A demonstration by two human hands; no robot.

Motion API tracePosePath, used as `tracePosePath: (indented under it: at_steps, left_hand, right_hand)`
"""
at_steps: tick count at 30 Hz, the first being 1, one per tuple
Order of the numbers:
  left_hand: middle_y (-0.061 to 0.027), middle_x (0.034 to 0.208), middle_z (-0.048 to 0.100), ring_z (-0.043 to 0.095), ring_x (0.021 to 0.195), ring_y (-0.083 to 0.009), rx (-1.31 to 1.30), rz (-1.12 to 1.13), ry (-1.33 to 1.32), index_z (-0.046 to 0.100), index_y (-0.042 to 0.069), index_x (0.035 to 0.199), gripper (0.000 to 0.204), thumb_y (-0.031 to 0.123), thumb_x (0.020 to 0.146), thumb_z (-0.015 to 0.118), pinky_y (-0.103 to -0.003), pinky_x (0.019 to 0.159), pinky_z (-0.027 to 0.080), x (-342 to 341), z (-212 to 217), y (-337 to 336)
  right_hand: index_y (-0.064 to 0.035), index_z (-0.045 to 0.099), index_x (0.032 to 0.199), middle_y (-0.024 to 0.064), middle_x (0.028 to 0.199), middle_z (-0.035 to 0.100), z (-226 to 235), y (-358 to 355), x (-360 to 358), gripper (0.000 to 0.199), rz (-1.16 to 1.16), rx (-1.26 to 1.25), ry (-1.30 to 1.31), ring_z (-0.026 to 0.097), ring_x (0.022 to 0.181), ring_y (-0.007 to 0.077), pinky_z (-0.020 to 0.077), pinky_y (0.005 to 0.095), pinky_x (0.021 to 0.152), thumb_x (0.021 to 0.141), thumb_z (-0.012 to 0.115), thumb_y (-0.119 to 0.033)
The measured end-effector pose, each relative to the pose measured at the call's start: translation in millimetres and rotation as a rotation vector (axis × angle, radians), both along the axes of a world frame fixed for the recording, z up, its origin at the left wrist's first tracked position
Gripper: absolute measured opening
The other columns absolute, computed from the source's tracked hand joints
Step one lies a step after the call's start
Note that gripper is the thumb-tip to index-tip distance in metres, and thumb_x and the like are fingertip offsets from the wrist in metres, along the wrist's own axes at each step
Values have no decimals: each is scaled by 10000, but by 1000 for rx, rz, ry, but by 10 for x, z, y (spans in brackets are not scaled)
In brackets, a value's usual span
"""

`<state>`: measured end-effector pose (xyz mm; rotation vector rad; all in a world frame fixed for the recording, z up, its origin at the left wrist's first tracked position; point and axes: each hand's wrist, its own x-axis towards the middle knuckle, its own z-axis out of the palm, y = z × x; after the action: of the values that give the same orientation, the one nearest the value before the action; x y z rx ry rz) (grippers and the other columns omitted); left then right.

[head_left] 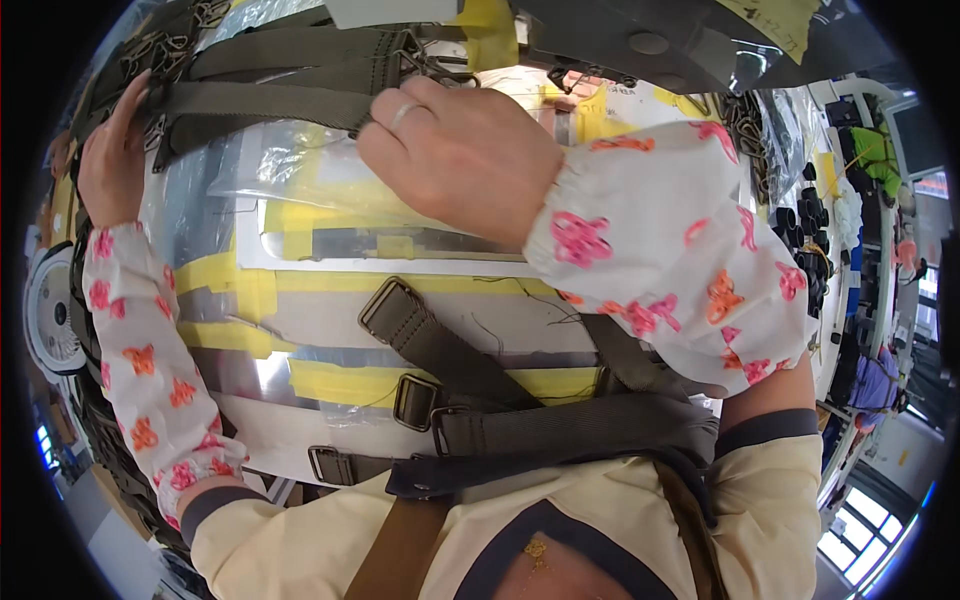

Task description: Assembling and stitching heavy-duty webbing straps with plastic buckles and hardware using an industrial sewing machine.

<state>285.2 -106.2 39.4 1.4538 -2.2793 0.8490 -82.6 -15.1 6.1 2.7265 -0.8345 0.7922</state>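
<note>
My left hand point(108, 150) grips the left end of a stack of olive-grey webbing straps point(270, 95) lying across the top of the work surface. At the straps' right part my right hand point(455, 150), wearing a ring, presses down with the fingers curled over the webbing near a metal buckle point(430, 62). Both forearms wear white sleeve covers with pink and orange prints. Closer to me lie more olive straps with rectangular metal buckles point(415, 400), one strap point(440, 345) running diagonally.
The metal work plate point(330, 310) carries yellow tape strips and a clear plastic sheet point(290, 170). A pile of dark buckles and straps point(800, 230) sits at the right. A round white object point(50, 310) is at the left edge.
</note>
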Motion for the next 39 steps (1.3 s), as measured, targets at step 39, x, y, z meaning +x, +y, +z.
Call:
tracePosePath:
  at_steps: [39]
  left_hand:
    - [46,790,529,436,732,-21,1274,-175,908,585,-2,871,131,128,855,589,-168,677,329,-747,191,286]
  right_hand:
    - [-10,509,1069,54,914,560,213,954,-1068,418,-144,1454,-574,530,713,94,437,227,618,754,723,-183]
